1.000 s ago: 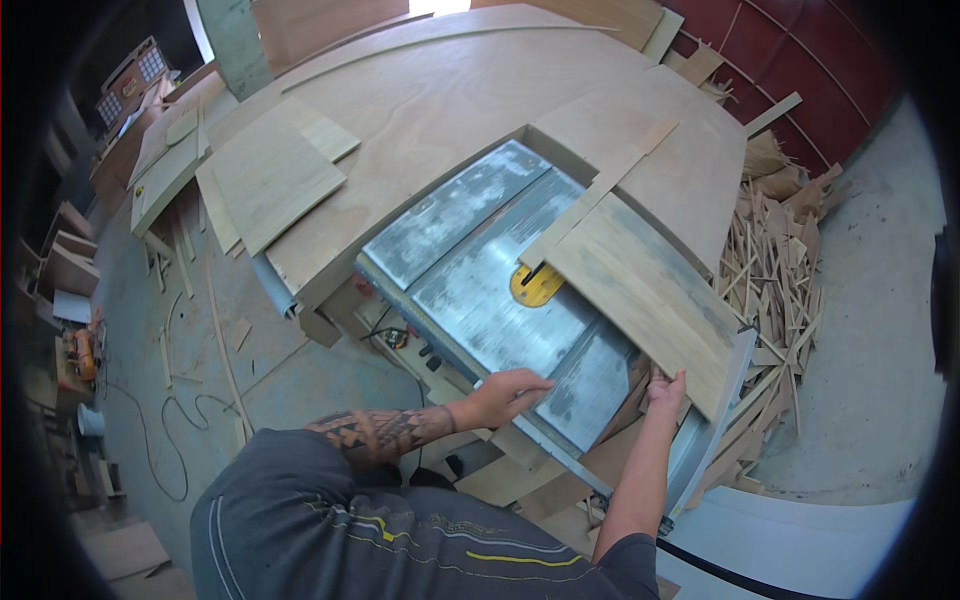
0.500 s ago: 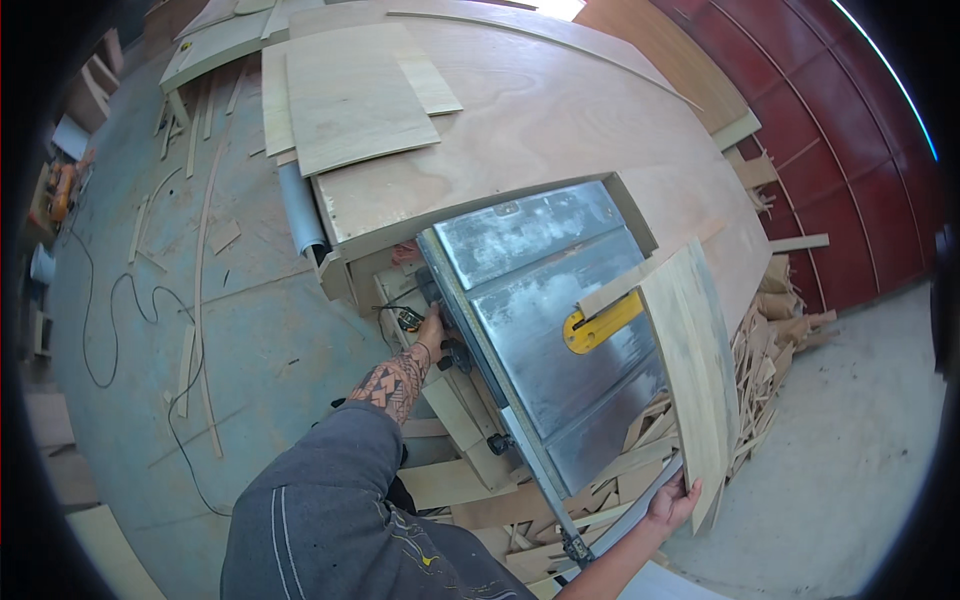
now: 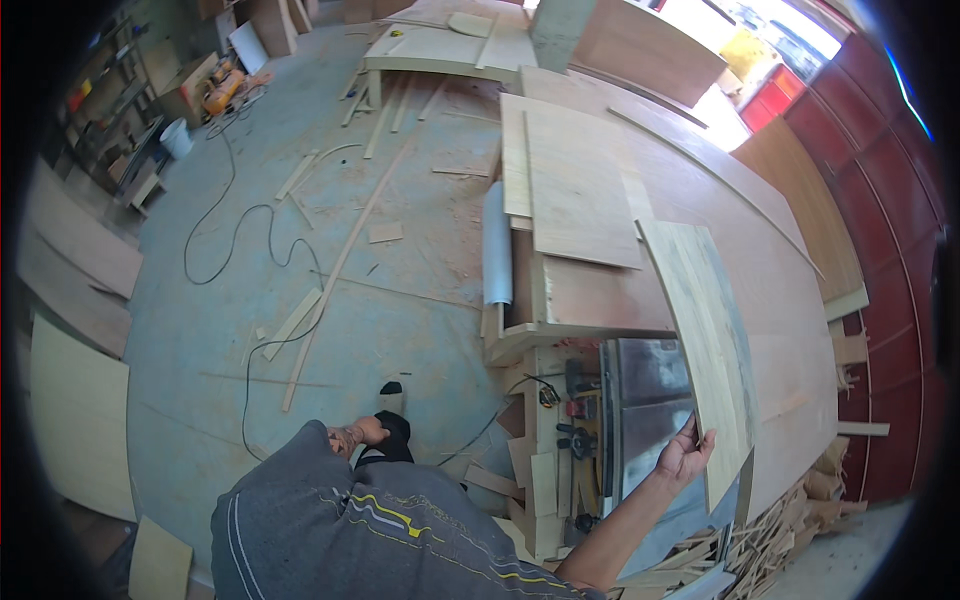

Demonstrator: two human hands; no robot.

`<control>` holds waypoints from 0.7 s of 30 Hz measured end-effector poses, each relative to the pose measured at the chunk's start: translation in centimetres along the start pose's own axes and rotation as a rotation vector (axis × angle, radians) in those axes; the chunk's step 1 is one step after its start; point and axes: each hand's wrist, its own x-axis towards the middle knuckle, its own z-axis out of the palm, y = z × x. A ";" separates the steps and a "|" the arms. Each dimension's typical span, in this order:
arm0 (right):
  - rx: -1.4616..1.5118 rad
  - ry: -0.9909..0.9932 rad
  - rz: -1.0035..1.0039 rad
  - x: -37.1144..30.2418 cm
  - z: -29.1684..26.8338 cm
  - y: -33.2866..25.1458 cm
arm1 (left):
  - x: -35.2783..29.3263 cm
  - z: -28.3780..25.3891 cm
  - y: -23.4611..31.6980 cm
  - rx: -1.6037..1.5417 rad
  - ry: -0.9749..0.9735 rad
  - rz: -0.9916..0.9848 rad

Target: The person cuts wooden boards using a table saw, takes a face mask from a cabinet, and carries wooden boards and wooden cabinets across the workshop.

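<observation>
A long pale wooden board slants over the table saw's metal top, hiding much of it. With my right hand I grip the board by its near left edge, thumb and fingers around it. My left hand is close to my body, above my leg, away from the saw. Its fingers look curled in, and nothing shows in them. Behind the board stretches a large plywood worktop. The saw's blade and yellow insert are out of sight.
Flat plywood panels lie on the worktop. Offcuts pile up near the saw, by the red wall. A black cable snakes across the floor among wood strips. Larger sheets stand at the left.
The view has swung left. My left hand has left the saw's side and come back to my body. My right hand still holds the board, now covering more of the saw top.
</observation>
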 end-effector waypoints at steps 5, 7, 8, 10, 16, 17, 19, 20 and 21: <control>0.028 -0.013 0.116 2.4 6.1 16.5 | -2.4 -7.0 -16.7 -0.389 0.392 -0.255; 0.068 -0.050 0.180 3.9 8.4 24.0 | -2.5 -9.4 -21.0 -0.503 0.490 -0.295; 0.117 -0.085 0.223 4.7 9.7 27.9 | -3.1 -10.0 -23.0 -0.603 0.593 -0.319; 0.126 -0.073 0.264 7.4 11.7 34.8 | -3.2 -12.5 -24.0 -0.693 0.605 -0.376; 0.175 0.220 0.339 12.7 12.7 50.8 | -1.5 -20.0 -26.7 -1.046 0.661 -0.311; 0.118 0.226 0.313 13.9 12.8 51.6 | -0.7 -21.3 -26.6 -1.129 0.681 -0.293; 0.080 0.311 0.402 13.1 13.2 54.3 | -0.3 -21.4 -28.1 -1.213 0.718 -0.313; 0.042 0.396 0.472 12.7 13.9 55.8 | 0.1 -21.0 -29.0 -1.215 0.718 -0.327; 0.074 0.493 0.599 11.1 14.4 56.9 | 0.4 -20.0 -29.8 -1.212 0.712 -0.348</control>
